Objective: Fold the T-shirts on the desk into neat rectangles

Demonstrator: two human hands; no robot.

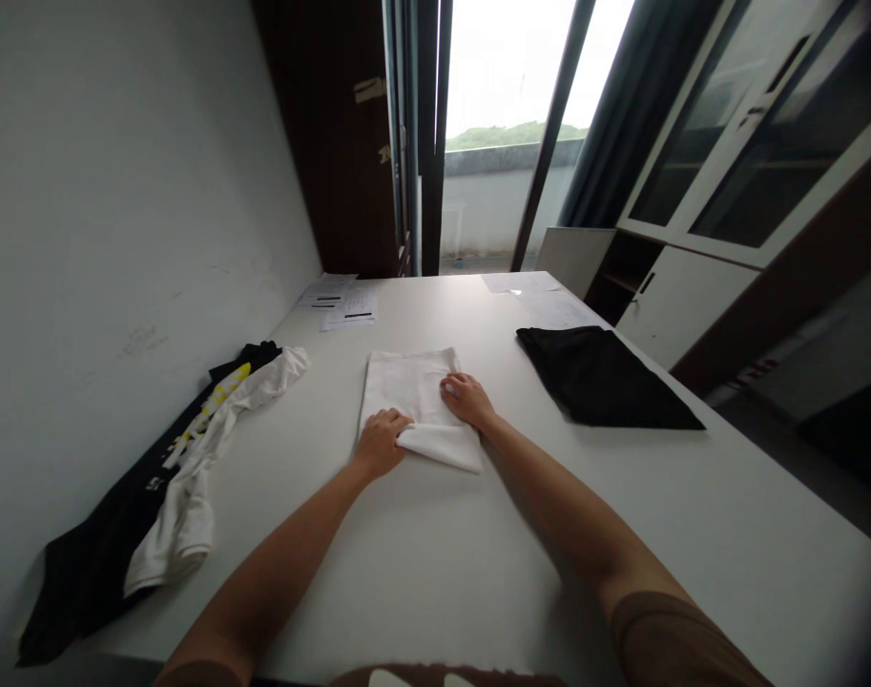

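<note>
A folded white garment (412, 382) lies flat in the middle of the white table, its near edge turned up into a slanting flap. My left hand (383, 442) grips the left end of this flap, fingers curled over the cloth. At the garment's right edge, my right hand (467, 399) has its fingers bent and closed on the fabric. Its thumb is not clearly visible. What kind of garment it is cannot be made out from the folded shape.
To the right lies a folded black garment (599, 377). Along the left wall, a black garment (106, 544) with yellow and white print lies beside a crumpled white garment (192, 506). Papers with pens (345, 303) sit at the far left, more sheets (549, 307) at the far right.
</note>
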